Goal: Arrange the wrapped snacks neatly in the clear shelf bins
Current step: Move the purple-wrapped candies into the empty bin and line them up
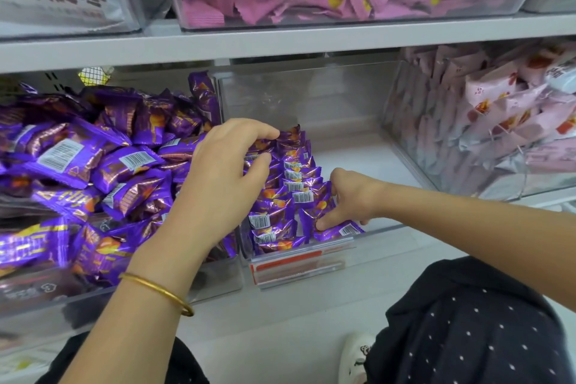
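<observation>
Left hand (224, 171) spread, fingertips resting on the rear of a neat row of purple wrapped snacks (280, 196) in the clear bin (389, 237), right hand (346, 199) just beside, fingers pressing a front snack (338, 230), loose purple heap (93, 171) left of both hands

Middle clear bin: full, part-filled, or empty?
Part-filled. The middle bin holds purple snacks lined along its left side only; the right floor is bare.
</observation>
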The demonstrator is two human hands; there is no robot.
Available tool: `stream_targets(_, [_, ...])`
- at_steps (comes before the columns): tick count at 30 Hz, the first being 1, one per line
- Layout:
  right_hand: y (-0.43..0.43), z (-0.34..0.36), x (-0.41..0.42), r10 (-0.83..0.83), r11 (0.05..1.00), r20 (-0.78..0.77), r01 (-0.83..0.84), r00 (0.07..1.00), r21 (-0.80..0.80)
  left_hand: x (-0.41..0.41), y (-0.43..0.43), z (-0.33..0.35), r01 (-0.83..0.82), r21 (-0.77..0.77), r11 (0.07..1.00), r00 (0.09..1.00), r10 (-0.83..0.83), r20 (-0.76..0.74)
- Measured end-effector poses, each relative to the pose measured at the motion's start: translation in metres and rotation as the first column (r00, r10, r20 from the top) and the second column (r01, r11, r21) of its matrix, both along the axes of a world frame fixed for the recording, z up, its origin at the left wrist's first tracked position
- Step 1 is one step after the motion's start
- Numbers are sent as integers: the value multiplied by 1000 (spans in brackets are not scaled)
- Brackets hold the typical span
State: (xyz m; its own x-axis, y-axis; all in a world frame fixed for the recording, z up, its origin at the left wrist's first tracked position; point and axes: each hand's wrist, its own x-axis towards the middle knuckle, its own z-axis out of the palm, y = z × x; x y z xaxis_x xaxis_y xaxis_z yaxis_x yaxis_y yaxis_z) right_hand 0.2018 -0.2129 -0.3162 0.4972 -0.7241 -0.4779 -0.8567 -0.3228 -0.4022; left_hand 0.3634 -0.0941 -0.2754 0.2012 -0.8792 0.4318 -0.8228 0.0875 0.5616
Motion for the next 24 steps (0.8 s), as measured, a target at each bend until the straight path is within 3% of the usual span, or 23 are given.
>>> stream_targets(7, [-1, -9, 3, 69, 981, -50, -77, 996, -178, 1, -1, 0, 1, -2, 1000, 1000, -1, 5])
stream_targets(14, [-5, 9, -13, 102, 994, -124, -96, 987, 53, 2, -1, -1, 16, -11, 1000, 1000, -16, 8])
stream_targets(18, [-6, 0, -14, 193, 981, -204, -189, 960, 40, 1, -2, -1, 9, -5, 1000, 1000, -9, 12])
stream_targets(21, [-4, 1, -14, 211, 977, -174, -208, 962, 35, 1, -2, -1, 12, -12, 1000, 1000, -11, 7])
stream_targets(24, [-1, 4, -17, 146, 988, -15, -145, 989, 47, 1, -2, -2, 6, -15, 1000, 1000, -6, 3])
